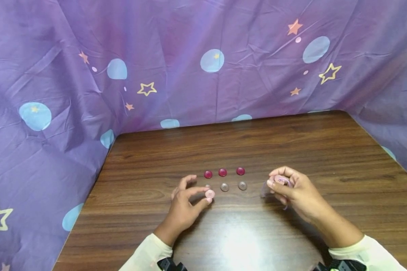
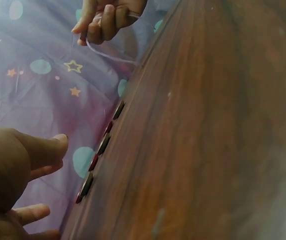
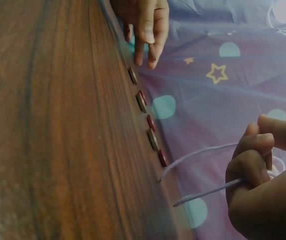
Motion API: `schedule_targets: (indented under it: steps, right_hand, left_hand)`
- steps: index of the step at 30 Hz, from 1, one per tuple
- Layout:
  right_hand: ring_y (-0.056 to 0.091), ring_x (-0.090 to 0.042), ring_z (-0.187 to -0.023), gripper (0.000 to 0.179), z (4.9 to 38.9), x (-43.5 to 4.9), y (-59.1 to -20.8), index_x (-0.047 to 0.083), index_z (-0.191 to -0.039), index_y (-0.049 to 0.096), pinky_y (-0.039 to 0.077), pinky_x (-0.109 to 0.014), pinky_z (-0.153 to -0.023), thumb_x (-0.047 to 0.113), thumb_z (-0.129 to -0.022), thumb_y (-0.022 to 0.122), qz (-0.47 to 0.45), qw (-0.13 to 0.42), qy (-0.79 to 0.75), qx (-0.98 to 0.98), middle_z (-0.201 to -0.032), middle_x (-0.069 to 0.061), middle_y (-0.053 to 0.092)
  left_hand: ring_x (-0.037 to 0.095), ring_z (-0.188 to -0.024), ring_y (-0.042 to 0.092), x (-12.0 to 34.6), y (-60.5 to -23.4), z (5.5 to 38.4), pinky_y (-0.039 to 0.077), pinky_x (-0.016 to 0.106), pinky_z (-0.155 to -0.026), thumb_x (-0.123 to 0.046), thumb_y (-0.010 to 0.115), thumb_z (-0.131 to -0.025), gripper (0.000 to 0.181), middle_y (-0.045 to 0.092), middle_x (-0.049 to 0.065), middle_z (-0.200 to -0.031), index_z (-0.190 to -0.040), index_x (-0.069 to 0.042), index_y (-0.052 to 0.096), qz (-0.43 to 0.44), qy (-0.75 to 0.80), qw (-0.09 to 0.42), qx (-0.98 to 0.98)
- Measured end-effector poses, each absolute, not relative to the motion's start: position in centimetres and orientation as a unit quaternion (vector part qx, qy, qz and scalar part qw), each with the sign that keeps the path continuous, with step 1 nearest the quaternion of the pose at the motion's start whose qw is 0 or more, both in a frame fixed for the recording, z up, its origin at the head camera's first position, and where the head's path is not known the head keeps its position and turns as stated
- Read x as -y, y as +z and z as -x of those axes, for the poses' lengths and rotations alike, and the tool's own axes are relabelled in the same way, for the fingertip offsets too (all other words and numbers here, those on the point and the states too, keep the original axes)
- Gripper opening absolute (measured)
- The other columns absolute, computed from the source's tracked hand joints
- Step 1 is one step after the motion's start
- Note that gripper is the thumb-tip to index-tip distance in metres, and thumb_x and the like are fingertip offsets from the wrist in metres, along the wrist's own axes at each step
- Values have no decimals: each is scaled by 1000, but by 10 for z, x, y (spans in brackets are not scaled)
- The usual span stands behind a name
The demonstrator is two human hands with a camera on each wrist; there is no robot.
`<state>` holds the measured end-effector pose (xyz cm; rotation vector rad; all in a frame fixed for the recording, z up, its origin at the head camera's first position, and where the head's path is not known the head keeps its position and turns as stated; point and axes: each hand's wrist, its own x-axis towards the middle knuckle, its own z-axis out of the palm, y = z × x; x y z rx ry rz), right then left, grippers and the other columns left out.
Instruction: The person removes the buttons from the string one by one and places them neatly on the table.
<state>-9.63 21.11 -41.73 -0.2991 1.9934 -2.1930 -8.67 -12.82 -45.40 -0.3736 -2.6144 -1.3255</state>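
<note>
One pink four-hole button pinched by left hand; right hand grips second pink button, lilac cord. Slack pinch could mean rollaway toward tabletop left edge.

Table was brown, grain streaked darker. Deep red buttons lay toward its far edge, grey-brown buttons a row nearer. Pale pink button showed leftward; another pink button, plus lilac string, toward the right edge. Cloth purple, patterned with blue blobs, yellow star outlines, coral stars.
</note>
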Motion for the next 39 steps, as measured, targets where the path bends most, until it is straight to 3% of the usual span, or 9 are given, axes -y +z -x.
schedule_targets:
  steps: [14, 20, 27, 33, 39]
  right_hand:
    - [54, -3, -59, 24, 96, -211, -418, 18, -114, 73, 44, -19, -50, -3, -103, 68, 107, 81, -731, -669, -86, 8, 70]
    - [53, -3, -58, 26, 96, -211, -418, 18, -116, 74, 42, -20, -48, -4, -102, 68, 100, 74, -736, -666, -88, 5, 76]
    - [67, -4, -71, 23, 97, -212, -418, 12, -117, 73, 41, -19, -49, -4, -102, 68, 79, 65, -751, -653, -90, 2, 80]
    - [64, -5, -69, 29, 99, -214, -418, 20, -118, 70, 41, -19, -48, -5, -103, 66, 51, 53, -764, -641, -92, 3, 80]
    - [59, -3, -62, 22, 99, -214, -417, 15, -112, 70, 39, -18, -46, -5, -103, 66, 43, 26, -775, -630, -88, 3, 81]
  left_hand:
    - [46, -148, 54, 132, -456, 88, 9, 88, -122, -23, 90, -89, 27, 58, 22, -157, -115, -18, 86, 107, -434, 63, 892]
    - [47, -150, 51, 132, -456, 89, 9, 87, -122, -22, 90, -89, 26, 60, 22, -156, -114, -17, 86, 103, -427, 60, 896]
    - [53, -156, 42, 132, -456, 89, 10, 86, -122, -24, 92, -87, 25, 63, 20, -152, -111, -17, 86, 103, -409, 49, 906]
    - [52, -157, 40, 132, -456, 89, 10, 85, -123, -25, 92, -86, 26, 62, 19, -154, -110, -17, 87, 104, -395, 40, 912]
    - [51, -158, 38, 133, -457, 89, 10, 84, -123, -26, 93, -85, 26, 61, 18, -155, -109, -19, 87, 107, -390, 36, 914]
